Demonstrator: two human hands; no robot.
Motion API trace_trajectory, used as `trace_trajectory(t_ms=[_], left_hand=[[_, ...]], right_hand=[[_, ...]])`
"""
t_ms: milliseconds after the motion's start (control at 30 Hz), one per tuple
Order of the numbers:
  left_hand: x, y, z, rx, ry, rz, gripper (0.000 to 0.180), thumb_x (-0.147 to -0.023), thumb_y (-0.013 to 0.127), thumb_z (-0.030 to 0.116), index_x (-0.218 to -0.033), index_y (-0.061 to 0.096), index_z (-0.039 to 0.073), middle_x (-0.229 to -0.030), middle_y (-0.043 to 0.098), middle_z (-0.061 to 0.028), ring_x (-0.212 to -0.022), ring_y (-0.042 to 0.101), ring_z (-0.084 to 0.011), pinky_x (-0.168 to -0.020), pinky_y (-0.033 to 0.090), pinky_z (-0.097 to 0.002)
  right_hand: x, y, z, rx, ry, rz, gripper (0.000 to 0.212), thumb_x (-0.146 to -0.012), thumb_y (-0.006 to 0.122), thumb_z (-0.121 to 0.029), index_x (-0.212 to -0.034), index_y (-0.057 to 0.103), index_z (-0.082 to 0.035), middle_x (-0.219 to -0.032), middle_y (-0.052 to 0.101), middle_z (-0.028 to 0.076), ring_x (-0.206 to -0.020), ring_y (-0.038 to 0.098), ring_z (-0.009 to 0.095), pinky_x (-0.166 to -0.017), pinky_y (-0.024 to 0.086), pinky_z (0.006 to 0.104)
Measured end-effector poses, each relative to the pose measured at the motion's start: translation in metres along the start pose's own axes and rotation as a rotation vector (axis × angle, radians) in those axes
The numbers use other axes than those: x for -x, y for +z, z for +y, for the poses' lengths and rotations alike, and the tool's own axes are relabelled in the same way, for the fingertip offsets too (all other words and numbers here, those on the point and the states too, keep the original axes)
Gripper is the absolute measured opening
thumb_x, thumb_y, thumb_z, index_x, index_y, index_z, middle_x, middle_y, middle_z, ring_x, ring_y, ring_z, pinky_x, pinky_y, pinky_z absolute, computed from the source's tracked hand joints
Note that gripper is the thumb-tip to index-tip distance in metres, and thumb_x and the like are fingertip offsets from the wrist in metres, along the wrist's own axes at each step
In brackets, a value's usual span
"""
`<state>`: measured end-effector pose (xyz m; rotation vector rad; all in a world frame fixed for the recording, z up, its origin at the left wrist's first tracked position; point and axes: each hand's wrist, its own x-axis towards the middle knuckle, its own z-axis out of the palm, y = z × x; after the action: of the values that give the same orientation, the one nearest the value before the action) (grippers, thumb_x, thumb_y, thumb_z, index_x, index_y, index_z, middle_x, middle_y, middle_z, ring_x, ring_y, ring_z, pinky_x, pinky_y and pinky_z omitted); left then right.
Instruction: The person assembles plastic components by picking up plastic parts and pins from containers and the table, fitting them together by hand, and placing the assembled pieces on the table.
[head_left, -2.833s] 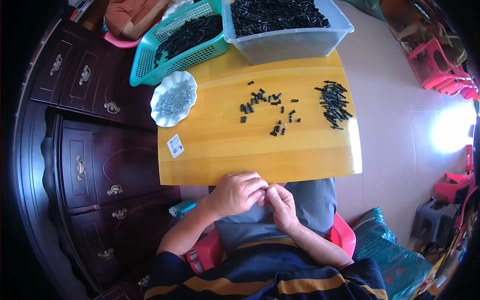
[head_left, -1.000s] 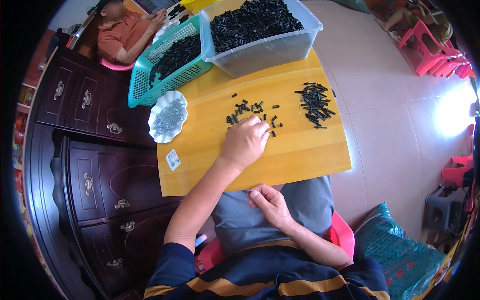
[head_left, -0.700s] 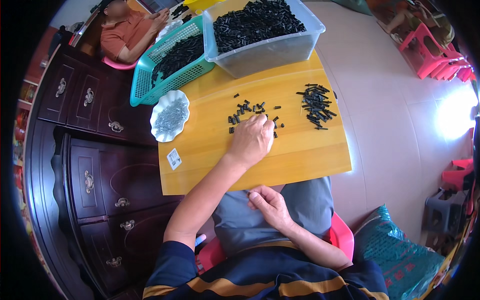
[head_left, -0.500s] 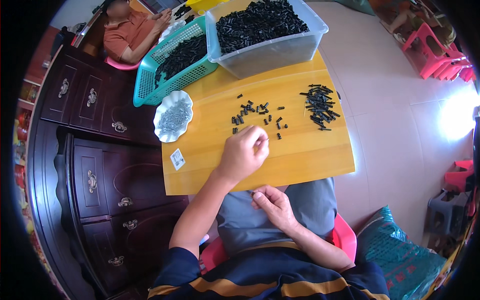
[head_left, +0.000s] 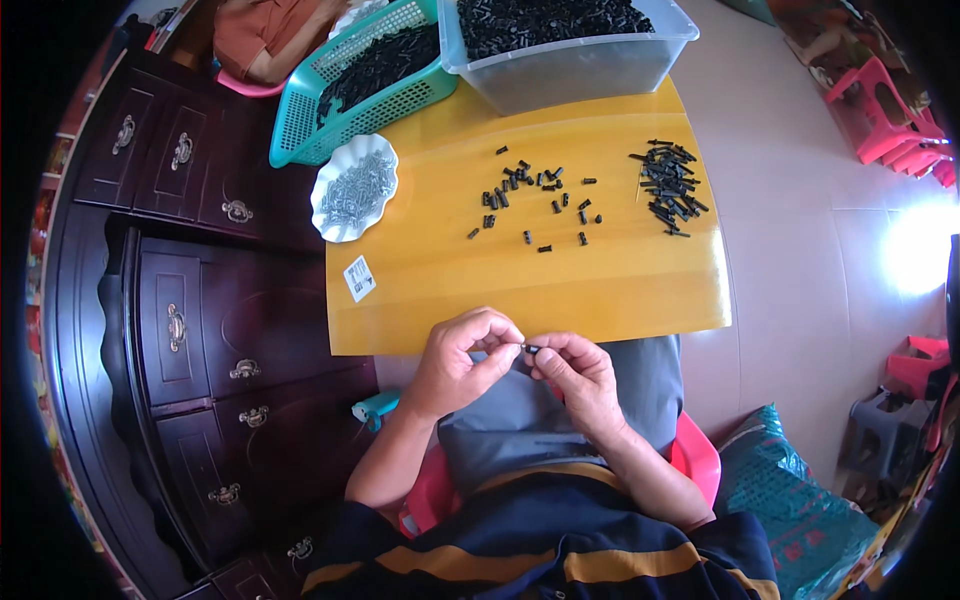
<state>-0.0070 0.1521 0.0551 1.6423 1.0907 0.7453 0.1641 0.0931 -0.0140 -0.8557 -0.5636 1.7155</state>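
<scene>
My two hands meet above my lap, at the near edge of the yellow table (head_left: 430, 300). Between right thumb and forefinger, my right hand (head_left: 585, 380) pinches a small black plastic piece (head_left: 532, 349). My left hand (head_left: 462, 362) has its fingertips pressed together at that piece's left end; whatever they hold is too small to make out. Similar short black pieces (head_left: 502, 196) lie scattered over the middle of the table. A pile of longer black pieces with thin tips (head_left: 670, 185) rests at the right. Small shiny metal pins (head_left: 357, 190) fill a white scalloped dish (head_left: 330, 228) at the left.
Behind the dish stands a teal mesh basket (head_left: 385, 118) of black parts, beside a clear plastic bin (head_left: 580, 75) heaped with more. A white label (head_left: 359, 279) lies at the left edge. Dark wooden drawers (head_left: 190, 300) flank the table; another person (head_left: 265, 40) sits beyond.
My left hand has come back from over the table to meet my right hand, which has risen slightly. The view has tilted downward. A black piece now shows in the right fingertips.
</scene>
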Motion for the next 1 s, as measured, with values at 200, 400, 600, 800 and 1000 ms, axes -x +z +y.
trace_trajectory(t_ms=[200,400,600,800,1000], left_hand=[[0.005,0.004,-0.008,-0.003,0.009,-0.040,0.009,-0.084,0.065,-0.008,-0.091,0.065,-0.002,-0.088,0.065,-0.0048,-0.075,0.060,-0.0081,-0.068,0.050,-0.0229],[0.004,0.005,-0.011,0.010,-0.018,-0.009,0.009,-0.085,0.065,-0.008,-0.092,0.066,-0.002,-0.088,0.066,-0.0045,-0.075,0.062,-0.0079,-0.068,0.050,-0.0226],[0.004,0.002,-0.011,-0.003,-0.027,-0.020,0.008,-0.085,0.066,-0.008,-0.091,0.067,-0.003,-0.087,0.067,-0.0046,-0.076,0.063,-0.0082,-0.068,0.051,-0.0225],[0.002,-0.002,-0.008,-0.017,-0.037,-0.043,0.008,-0.085,0.067,-0.008,-0.091,0.067,-0.003,-0.087,0.067,-0.0049,-0.075,0.063,-0.0083,-0.067,0.051,-0.0227],[0.002,0.003,-0.010,0.032,-0.038,-0.030,0.009,-0.084,0.066,-0.008,-0.091,0.067,-0.002,-0.088,0.066,-0.0051,-0.075,0.063,-0.0088,-0.068,0.051,-0.0230]], right_hand=[[0.000,-0.001,-0.001,0.009,0.014,0.018,0.019,-0.099,0.061,-0.009,-0.115,0.065,0.000,-0.097,0.071,0.004,-0.081,0.061,0.007,-0.076,0.050,0.0208],[-0.001,-0.004,0.000,-0.008,0.010,0.025,0.018,-0.098,0.061,-0.009,-0.114,0.065,0.000,-0.095,0.070,0.003,-0.081,0.061,0.007,-0.075,0.050,0.0210],[0.000,-0.003,0.000,-0.008,0.022,0.007,0.017,-0.099,0.061,-0.007,-0.113,0.066,0.002,-0.094,0.068,0.001,-0.084,0.060,0.006,-0.081,0.050,0.0217],[-0.002,-0.006,0.004,0.060,-0.002,-0.016,0.017,-0.098,0.061,-0.006,-0.113,0.066,0.001,-0.095,0.069,0.001,-0.085,0.060,0.006,-0.080,0.050,0.0216],[-0.002,-0.005,0.001,-0.093,0.084,-0.020,0.015,-0.097,0.063,-0.007,-0.111,0.066,-0.001,-0.098,0.069,0.001,-0.089,0.063,0.007,-0.082,0.051,0.0225]])
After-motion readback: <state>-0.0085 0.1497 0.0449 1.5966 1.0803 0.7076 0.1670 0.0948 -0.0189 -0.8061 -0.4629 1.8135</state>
